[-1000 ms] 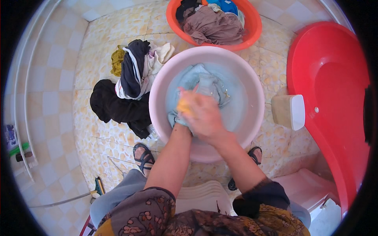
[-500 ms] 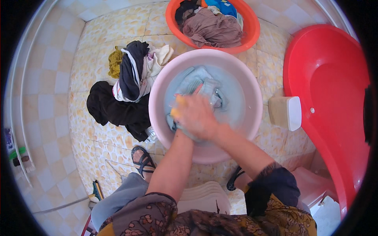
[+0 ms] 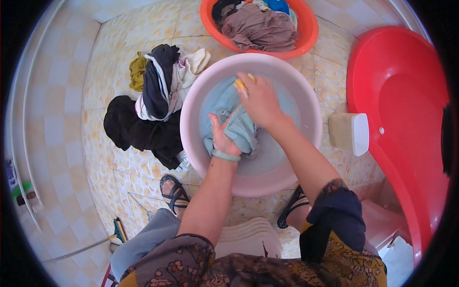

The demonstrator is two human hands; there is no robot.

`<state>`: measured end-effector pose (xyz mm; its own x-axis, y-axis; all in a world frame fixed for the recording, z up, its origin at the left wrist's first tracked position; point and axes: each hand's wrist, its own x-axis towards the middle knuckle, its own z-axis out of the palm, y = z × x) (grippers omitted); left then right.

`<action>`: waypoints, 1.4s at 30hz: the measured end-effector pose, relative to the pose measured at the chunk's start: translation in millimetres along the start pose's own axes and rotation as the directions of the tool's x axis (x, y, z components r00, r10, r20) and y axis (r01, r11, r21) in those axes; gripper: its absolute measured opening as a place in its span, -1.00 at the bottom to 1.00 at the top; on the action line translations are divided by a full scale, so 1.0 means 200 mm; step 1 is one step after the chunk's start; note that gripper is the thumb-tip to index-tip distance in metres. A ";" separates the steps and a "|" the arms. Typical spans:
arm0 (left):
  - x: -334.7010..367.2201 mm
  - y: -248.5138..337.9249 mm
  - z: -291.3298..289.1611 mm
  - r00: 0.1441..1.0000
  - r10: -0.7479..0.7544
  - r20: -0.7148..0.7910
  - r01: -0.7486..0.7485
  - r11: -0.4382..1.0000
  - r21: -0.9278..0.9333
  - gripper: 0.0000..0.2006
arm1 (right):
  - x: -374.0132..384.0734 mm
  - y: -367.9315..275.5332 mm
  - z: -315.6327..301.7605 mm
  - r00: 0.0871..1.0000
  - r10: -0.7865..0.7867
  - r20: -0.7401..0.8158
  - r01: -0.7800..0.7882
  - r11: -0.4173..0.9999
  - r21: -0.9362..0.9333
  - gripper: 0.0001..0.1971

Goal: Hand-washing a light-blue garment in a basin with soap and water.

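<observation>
A pale pink basin point(image 3: 191, 158) in front of me holds cloudy water and a wet blue-green garment point(image 3: 243, 134). My left hand point(image 3: 222, 136), a pale bangle at its wrist, supports a bunched part of that garment; the thumb sticks up and cloth covers the other fingers. Just beyond it, my right hand point(image 3: 262, 102) grips a yellow bar of soap point(image 3: 243, 83) above the garment. More of the cloth lies in the water toward the basin's far left.
An orange tub point(image 3: 308, 40) of clothes stands beyond the basin. Left of it, dark, white and mustard clothes point(image 3: 143, 126) are heaped on the tiled floor. To the right are a beige-and-white container point(image 3: 348, 134) and a large red plastic tub point(image 3: 401, 110). A squeegee point(image 3: 119, 230) lies lower left.
My right hand has moved away from my left, farther over the basin, with the soap. My left hand now shows clearly, with the garment spread across it.
</observation>
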<state>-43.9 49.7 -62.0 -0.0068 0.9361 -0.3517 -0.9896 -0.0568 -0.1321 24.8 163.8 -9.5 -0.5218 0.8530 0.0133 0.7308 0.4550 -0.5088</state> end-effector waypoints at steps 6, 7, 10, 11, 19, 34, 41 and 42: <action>0.04 0.00 -0.09 0.920 -0.123 0.372 0.107 0.992 0.063 -0.16 | -0.38 -0.04 0.03 0.878 -0.468 0.101 0.469 0.883 0.019 -0.57; 0.03 -0.03 0.04 0.990 -0.092 0.107 0.077 0.988 0.134 -0.16 | -0.33 -0.02 0.04 0.939 -0.332 0.088 0.332 0.943 0.015 -0.56; 0.01 -0.03 0.09 0.989 0.015 -0.146 0.022 0.969 0.248 -0.13 | -0.25 -0.02 0.13 0.991 -0.131 0.036 0.131 0.991 -0.013 -0.57; 0.02 -0.03 0.11 0.991 0.060 -0.117 -0.025 0.960 0.278 -0.09 | -0.21 -0.02 0.14 0.997 -0.076 -0.009 0.075 0.996 -0.047 -0.57; -0.02 0.10 -0.07 0.887 -0.083 0.454 0.044 0.994 0.097 -0.13 | -0.34 -0.16 0.13 0.920 -0.389 0.057 0.385 0.921 0.064 -0.54; -0.04 -0.02 0.00 0.965 -0.009 0.261 -0.024 0.992 0.121 -0.19 | -0.19 -0.14 0.08 0.953 -0.288 0.097 0.291 0.956 -0.025 -0.60; -0.07 0.03 0.11 0.998 0.005 -0.063 0.027 0.864 0.503 -0.51 | 0.08 -0.06 0.10 0.974 0.080 0.211 -0.059 0.993 -0.106 -0.63; -0.07 0.05 0.07 0.998 0.012 -0.068 0.024 0.861 0.507 -0.51 | 0.11 -0.05 0.13 0.974 0.077 0.214 -0.057 0.994 -0.098 -0.63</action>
<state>-55.5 40.4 -45.4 -0.0085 0.9097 -0.4152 -0.9255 0.1500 0.3477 -4.5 170.8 -27.1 -0.5463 0.8109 -0.2100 0.7987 0.4288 -0.4222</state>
